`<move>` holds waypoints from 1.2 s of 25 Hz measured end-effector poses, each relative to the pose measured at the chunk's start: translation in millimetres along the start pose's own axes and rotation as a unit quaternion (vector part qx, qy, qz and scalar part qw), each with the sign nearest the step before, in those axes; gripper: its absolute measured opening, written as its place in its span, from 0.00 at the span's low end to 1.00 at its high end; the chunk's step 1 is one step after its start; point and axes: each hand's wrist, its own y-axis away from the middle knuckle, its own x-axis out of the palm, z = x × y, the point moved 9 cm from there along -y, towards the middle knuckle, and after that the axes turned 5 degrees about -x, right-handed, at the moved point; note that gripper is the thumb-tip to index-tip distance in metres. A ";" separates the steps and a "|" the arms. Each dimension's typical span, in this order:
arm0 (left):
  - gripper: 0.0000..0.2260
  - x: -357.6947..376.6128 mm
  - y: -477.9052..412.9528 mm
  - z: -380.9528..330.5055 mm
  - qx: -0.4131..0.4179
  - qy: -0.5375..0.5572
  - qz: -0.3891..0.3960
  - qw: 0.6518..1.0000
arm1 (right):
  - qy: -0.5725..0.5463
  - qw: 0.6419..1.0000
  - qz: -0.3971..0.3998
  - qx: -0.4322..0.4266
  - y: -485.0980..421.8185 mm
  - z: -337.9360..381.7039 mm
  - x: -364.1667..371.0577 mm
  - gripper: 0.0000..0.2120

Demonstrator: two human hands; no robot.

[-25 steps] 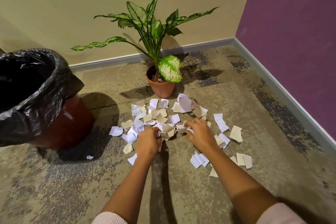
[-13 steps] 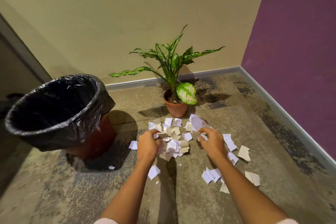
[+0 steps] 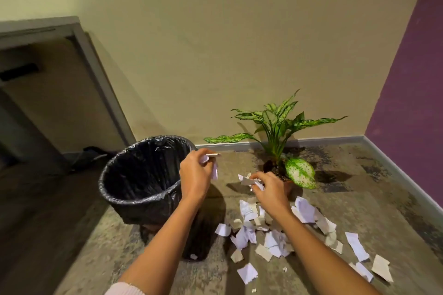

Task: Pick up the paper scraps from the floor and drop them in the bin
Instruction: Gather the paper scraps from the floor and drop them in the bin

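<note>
My left hand [image 3: 195,176] is raised beside the right rim of the bin [image 3: 134,196], closed around a few white paper scraps [image 3: 214,163] that stick out of the fist. My right hand [image 3: 269,189] hovers to the right, in front of the plant pot, and grips another bunch of scraps [image 3: 248,181]. The bin is lined with a black plastic bag and its mouth is open. Several white and beige scraps [image 3: 271,239] lie scattered on the floor below my right arm.
A potted plant [image 3: 279,127] with long green leaves stands by the back wall, right of the bin. A purple wall [image 3: 412,79] closes the right side. A doorway [image 3: 36,103] opens at the left. The floor is mottled carpet.
Both hands lifted off the floor pile with scraps in them and moved up and left toward the bin. The view tilted upward, so the bin now sits near the centre.
</note>
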 end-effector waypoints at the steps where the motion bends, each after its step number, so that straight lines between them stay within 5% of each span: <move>1: 0.09 -14.0 -12.5 3.6 -0.001 -0.007 -0.016 1.000 | -0.006 1.000 -0.001 -0.010 -9.4 14.2 4.6 0.10; 11: 0.10 -92.0 -82.8 106.1 -0.141 -0.126 -0.046 0.981 | -0.054 0.994 -0.023 -0.092 -88.7 121.7 49.5 0.10; 17: 0.30 -86.3 -76.7 147.7 -0.202 -0.170 0.053 0.963 | -0.043 0.987 0.020 -0.156 -97.1 175.1 87.9 0.11; 23: 0.25 -104.5 -78.9 150.5 -0.193 -0.182 -0.003 0.964 | -0.019 0.978 0.081 -0.193 -96.6 216.8 130.9 0.12; 30: 0.22 -113.9 -79.2 152.1 -0.181 -0.189 -0.011 0.965 | 0.025 0.966 0.212 -0.148 -95.8 217.2 173.3 0.24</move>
